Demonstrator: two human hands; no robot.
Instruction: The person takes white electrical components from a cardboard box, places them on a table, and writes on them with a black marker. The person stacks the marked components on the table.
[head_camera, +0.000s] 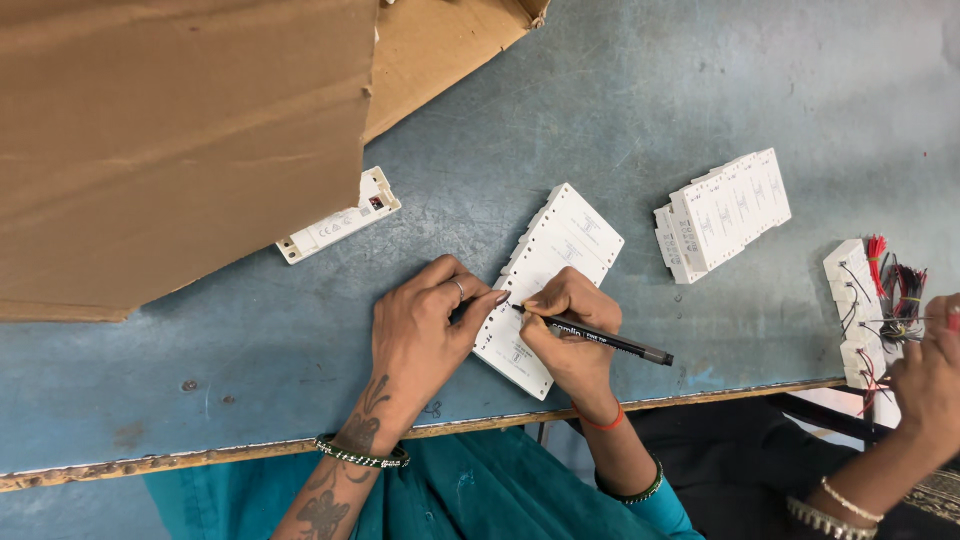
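A row of white plastic housings lies side by side on the blue table, slanting from upper right to lower left. My right hand grips a black pen with its tip pressed on one housing near the row's middle. My left hand rests flat beside the row, its fingertips touching the row's left edge next to the pen tip.
A large cardboard box covers the upper left. One white housing lies at its edge. Another stack of white housings sits upper right. At the far right another person's hand works on white parts with red and black wires.
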